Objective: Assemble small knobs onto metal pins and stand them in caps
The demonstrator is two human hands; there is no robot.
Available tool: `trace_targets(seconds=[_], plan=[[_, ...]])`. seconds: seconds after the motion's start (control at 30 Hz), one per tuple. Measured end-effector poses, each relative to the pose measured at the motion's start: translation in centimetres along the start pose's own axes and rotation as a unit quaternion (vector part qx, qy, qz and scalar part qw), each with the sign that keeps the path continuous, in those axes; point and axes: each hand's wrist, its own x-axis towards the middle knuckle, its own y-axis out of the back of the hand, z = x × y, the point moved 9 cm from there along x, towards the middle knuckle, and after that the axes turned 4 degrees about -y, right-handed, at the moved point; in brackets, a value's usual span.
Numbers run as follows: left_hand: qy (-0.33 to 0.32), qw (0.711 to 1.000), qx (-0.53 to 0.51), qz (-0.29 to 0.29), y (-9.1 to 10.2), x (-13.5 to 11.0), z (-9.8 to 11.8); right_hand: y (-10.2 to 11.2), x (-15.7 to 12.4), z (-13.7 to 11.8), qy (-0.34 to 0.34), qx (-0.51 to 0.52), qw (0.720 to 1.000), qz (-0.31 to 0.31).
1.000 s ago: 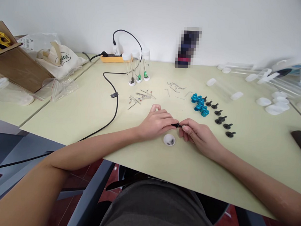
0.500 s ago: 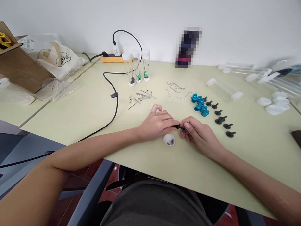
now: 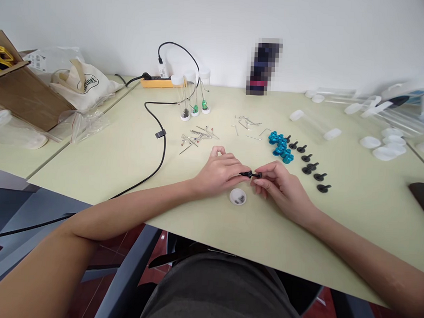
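- Illumination: bright, diffuse, fairly even across the pale worktop and white wall.
- Shadows: soft beneath the fingers; red floor tiles dimmer.
- Glare: small highlights on clear plastic tube and turquoise metallic pieces.
- Distortion: wide-angle stretching of the arms; upper-right corner darkened.
- Definition: coarse pixelated block against the wall; fine detail of the black part unresolved.

Dark grey shirt, plain matte fabric, rounded across front. Left forearm, right forearm bare. Left hand, right hand likewise bare.
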Motion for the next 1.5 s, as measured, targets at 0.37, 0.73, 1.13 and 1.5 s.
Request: trace_targets(seconds=[0.37,0.73,1.13,1.5], plan=[[-0.034,0.999,0.017,0.013,0.1,-0.1,0.6,-0.1,0.0,0.1,-0.019,-0.005,1.000,-0.013],[0.024,0.999,-0.030,0.011,0.2,0.6,-0.7,1.2,0.0,-0.5,-0.006,-0.048,0.998,0.039],[0.013,0.999,0.016,0.040,0.4,2.5,-2.6,2.5,2.4,-0.6,0.034,-0.008,0.997,0.074],[-0.079,0.994,0.071,0.021,-0.3,2.3,-2.1,1.9,2.8,-0.1,0.008,0.049,0.998,0.032]])
